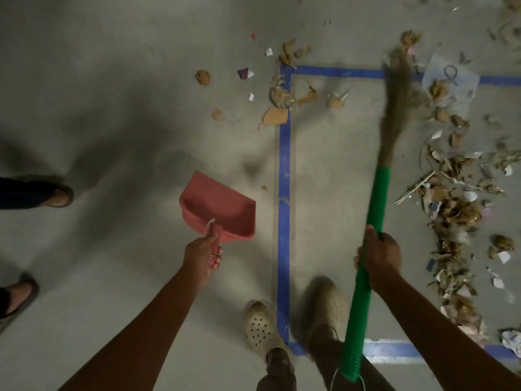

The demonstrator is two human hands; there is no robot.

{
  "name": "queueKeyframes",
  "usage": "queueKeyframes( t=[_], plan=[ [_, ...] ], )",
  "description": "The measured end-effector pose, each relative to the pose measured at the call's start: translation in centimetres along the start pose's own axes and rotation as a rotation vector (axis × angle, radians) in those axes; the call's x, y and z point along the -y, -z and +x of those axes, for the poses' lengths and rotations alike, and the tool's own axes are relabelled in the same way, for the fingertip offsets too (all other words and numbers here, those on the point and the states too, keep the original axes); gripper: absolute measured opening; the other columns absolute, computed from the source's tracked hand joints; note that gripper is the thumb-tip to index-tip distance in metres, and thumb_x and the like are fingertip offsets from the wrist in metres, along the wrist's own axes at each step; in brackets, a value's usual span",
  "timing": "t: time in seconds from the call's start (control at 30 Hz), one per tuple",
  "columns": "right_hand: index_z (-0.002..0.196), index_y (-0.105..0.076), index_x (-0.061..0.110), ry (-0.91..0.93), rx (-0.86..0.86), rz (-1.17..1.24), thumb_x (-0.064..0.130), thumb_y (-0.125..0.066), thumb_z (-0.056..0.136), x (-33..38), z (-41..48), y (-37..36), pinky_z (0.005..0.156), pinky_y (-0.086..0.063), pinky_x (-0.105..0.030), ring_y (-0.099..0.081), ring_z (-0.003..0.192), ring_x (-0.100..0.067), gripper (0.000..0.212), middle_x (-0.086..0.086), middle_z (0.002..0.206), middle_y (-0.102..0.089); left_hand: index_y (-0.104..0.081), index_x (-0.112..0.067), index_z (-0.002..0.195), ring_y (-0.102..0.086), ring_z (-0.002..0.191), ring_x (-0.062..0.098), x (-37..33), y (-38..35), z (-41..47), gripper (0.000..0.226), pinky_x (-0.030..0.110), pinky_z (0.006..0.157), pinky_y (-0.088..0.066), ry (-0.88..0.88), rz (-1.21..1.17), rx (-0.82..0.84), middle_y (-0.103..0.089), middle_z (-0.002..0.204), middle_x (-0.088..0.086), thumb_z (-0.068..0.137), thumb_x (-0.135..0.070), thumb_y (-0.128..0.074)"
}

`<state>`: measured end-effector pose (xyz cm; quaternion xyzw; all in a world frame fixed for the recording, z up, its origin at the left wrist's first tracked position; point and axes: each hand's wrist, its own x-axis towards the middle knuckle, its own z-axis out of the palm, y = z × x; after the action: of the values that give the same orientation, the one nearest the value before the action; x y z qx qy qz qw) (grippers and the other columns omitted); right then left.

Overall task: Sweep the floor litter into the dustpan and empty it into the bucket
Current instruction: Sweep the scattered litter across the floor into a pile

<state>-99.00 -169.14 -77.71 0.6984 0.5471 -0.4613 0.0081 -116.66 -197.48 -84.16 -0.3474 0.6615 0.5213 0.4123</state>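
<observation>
My left hand (201, 256) grips the handle of a red dustpan (218, 206), held above the grey floor with its empty scoop facing away from me. My right hand (380, 258) is closed around the green handle of a broom (372, 221). Its brown bristles (397, 88) are blurred, reaching toward the far right. A thick band of litter (451, 204), paper scraps and brown bits, runs down the right side. A smaller scatter of litter (279, 94) lies ahead near the blue tape corner. No bucket is in view.
Blue tape lines (284, 193) mark a rectangle on the concrete floor. My feet in beige clogs (260, 327) stand on the tape near the bottom. Another person's sandalled feet (57, 194) are at the left edge. A clear plastic bag (451, 74) lies at top right.
</observation>
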Motion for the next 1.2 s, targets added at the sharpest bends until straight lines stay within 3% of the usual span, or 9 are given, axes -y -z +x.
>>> queueKeyframes(
  t=[0.23,0.33,0.47,0.63,0.73,0.87,1.0,1.2],
  plan=[
    [0.107,-0.061,0.018,0.145,0.241,-0.118,0.043,-0.053,0.101,1.9,-1.1,-6.1,0.045,-0.051,-0.027,-0.063,0.052,-0.019,0.027,-0.010,0.080,-0.068,-0.064,-0.015,0.090,-0.041,0.039,0.012,-3.9,-2.0,0.6,0.019,0.019,0.035,-0.030,-0.031,0.057,-0.019,-0.052,0.059,0.006,0.097,-0.032,-0.063],
    [0.102,-0.064,0.017,0.209,0.310,-0.184,0.044,-0.057,0.099,3.5,-0.9,-7.9,0.047,-0.055,-0.030,-0.065,0.050,-0.018,0.028,-0.006,0.073,-0.068,-0.064,-0.014,0.089,-0.042,0.041,0.013,-6.3,-2.9,1.0,0.023,0.019,0.037,-0.030,-0.033,0.069,-0.031,-0.054,0.056,0.005,0.096,-0.036,-0.065],
    [0.097,-0.061,0.017,0.312,0.387,-0.259,0.049,-0.055,0.098,6.2,-0.3,-9.5,0.048,-0.052,-0.029,-0.060,0.044,-0.010,0.033,-0.001,0.064,-0.064,-0.063,-0.024,0.088,-0.041,0.039,0.011,-10.2,-4.8,2.2,0.013,0.017,0.036,-0.030,-0.018,0.030,-0.009,-0.052,0.055,0.003,0.096,-0.034,-0.066],
    [0.092,-0.057,0.020,0.377,0.462,-0.560,0.050,-0.052,0.099,9.9,2.3,-12.2,0.048,-0.043,-0.023,-0.059,0.051,-0.011,0.031,0.000,0.070,-0.063,-0.063,-0.025,0.085,-0.041,0.037,0.010,-13.8,-6.8,4.7,0.013,0.016,0.036,-0.029,-0.032,0.010,0.024,-0.051,0.054,0.003,0.098,-0.030,-0.063],
    [0.088,-0.056,0.019,0.312,0.471,-0.681,0.053,-0.052,0.099,10.5,4.6,-15.1,0.057,-0.052,-0.030,-0.062,0.061,-0.015,0.036,-0.003,0.076,-0.065,-0.062,-0.025,0.080,-0.041,0.037,0.011,-15.2,-6.9,7.0,0.019,0.017,0.037,-0.029,-0.026,0.051,0.058,-0.052,0.054,0.003,0.098,-0.033,-0.062],
    [0.091,-0.060,0.013,0.129,0.357,-0.640,0.052,-0.053,0.097,10.3,7.5,-17.7,0.067,-0.063,-0.040,-0.070,0.063,-0.023,0.040,-0.008,0.078,-0.069,-0.064,-0.025,0.082,-0.042,0.040,0.013,-16.3,-5.5,10.9,0.018,0.019,0.041,-0.030,-0.021,0.102,0.084,-0.054,0.052,0.002,0.095,-0.037,-0.065],
    [0.094,-0.057,0.011,0.028,0.197,-0.576,0.047,-0.052,0.101,11.1,9.2,-17.5,0.060,-0.061,-0.036,-0.066,0.056,-0.021,0.037,-0.009,0.077,-0.067,-0.064,-0.020,0.089,-0.044,0.039,0.013,-18.1,-2.8,14.2,0.023,0.018,0.039,-0.031,-0.002,0.188,0.112,-0.056,0.055,0.002,0.093,-0.042,-0.067],
    [0.087,-0.059,0.005,-0.228,-0.103,-0.116,0.045,-0.054,0.100,14.8,8.1,-18.4,0.059,-0.055,-0.037,-0.059,0.055,-0.022,0.043,-0.011,0.072,-0.063,-0.063,-0.007,0.088,-0.048,0.048,0.015,-22.8,0.3,17.4,0.033,0.024,0.045,-0.036,-0.041,0.277,0.137,-0.062,0.064,0.007,0.094,-0.039,-0.067]
  ],
)
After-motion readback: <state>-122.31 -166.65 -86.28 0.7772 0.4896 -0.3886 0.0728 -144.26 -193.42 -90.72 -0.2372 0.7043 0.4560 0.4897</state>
